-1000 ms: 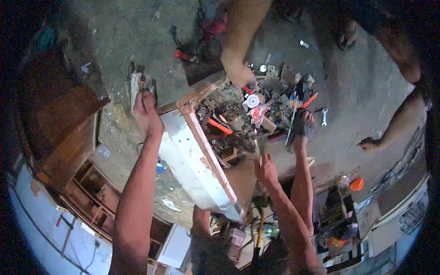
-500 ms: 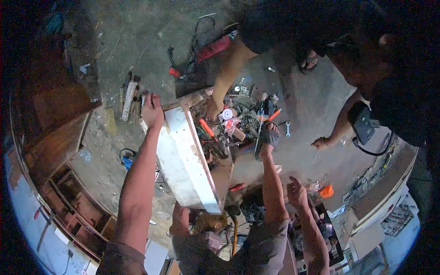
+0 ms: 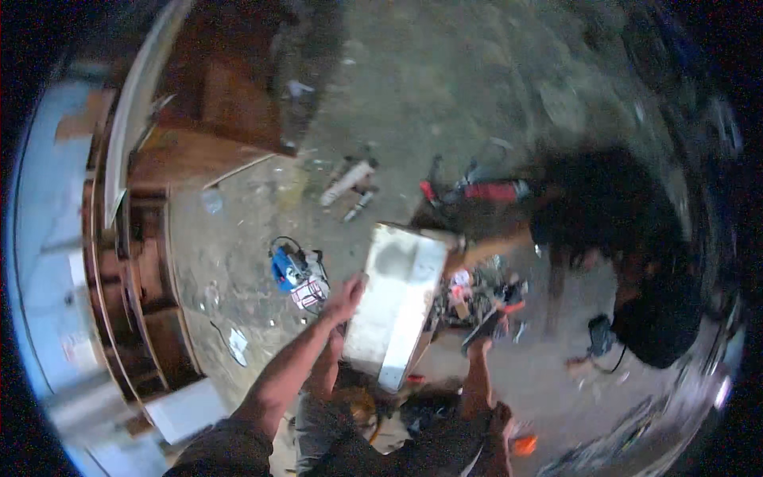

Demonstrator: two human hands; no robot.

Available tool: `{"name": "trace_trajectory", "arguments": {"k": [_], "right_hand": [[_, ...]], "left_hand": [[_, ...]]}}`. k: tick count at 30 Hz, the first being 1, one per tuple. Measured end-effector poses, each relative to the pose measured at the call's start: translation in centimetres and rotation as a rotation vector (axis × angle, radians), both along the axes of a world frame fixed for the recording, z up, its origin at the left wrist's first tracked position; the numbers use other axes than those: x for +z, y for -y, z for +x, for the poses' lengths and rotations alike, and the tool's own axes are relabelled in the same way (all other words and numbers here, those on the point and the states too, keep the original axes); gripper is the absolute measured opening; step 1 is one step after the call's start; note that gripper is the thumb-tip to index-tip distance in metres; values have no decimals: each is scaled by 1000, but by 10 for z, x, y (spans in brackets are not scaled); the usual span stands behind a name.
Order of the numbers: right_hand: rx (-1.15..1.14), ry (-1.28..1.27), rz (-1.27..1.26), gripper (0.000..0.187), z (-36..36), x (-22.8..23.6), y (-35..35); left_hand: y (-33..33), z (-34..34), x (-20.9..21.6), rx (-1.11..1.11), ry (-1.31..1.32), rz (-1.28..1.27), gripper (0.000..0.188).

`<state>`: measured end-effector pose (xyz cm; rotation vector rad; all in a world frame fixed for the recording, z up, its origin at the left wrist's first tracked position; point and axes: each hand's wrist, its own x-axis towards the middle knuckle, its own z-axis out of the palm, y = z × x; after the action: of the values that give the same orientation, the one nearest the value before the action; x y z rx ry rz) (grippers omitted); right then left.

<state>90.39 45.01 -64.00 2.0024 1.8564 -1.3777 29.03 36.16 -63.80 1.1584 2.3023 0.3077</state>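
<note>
A white wooden drawer (image 3: pixel 377 298) stands tipped on its side in front of me, its open side facing right. My left hand (image 3: pixel 347 297) is at its left edge, with the fingers closed on the rim, somewhat blurred. Past the open side lies a heap of tools and small hardware (image 3: pixel 469 298), too smeared to tell apart. My right hand (image 3: pixel 502 416) is low beside my right leg, away from the drawer; motion blur hides its fingers. A co-worker's arm (image 3: pixel 502 245) reaches toward the drawer's far right side, and that hand is hidden behind it.
A blue power tool (image 3: pixel 288 269) with a cable lies left of the drawer. Beyond are wood pieces (image 3: pixel 350 181) and a red power tool (image 3: pixel 494 190). A brown wooden cabinet (image 3: pixel 211 147) stands at left. My sandalled foot (image 3: pixel 482 334) is beside the heap; an orange object (image 3: pixel 524 445) lies nearby.
The view has swung leftward, so the scene sits further right. My left hand has moved from the drawer's far corner to its nearer left edge. The drawer has tipped further, hiding its inside.
</note>
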Motion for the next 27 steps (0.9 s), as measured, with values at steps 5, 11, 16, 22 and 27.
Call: {"name": "trace_trajectory", "arguments": {"k": [5, 11, 16, 22, 27], "right_hand": [[618, -89, 65, 15, -66, 65, -42], [521, -107, 80, 14, -92, 124, -96], [480, -225, -346, 40, -351, 212, -59], [1064, -63, -472, 65, -640, 321, 139], [1287, -20, -450, 65, -744, 322, 226]], "left_hand": [[169, 5, 101, 585, 351, -63, 25], [376, 15, 87, 810, 353, -104, 25], [534, 6, 97, 1482, 533, -82, 35], [642, 58, 92, 1866, 280, 91, 36], [651, 91, 116, 1956, 413, 125, 37]]}}
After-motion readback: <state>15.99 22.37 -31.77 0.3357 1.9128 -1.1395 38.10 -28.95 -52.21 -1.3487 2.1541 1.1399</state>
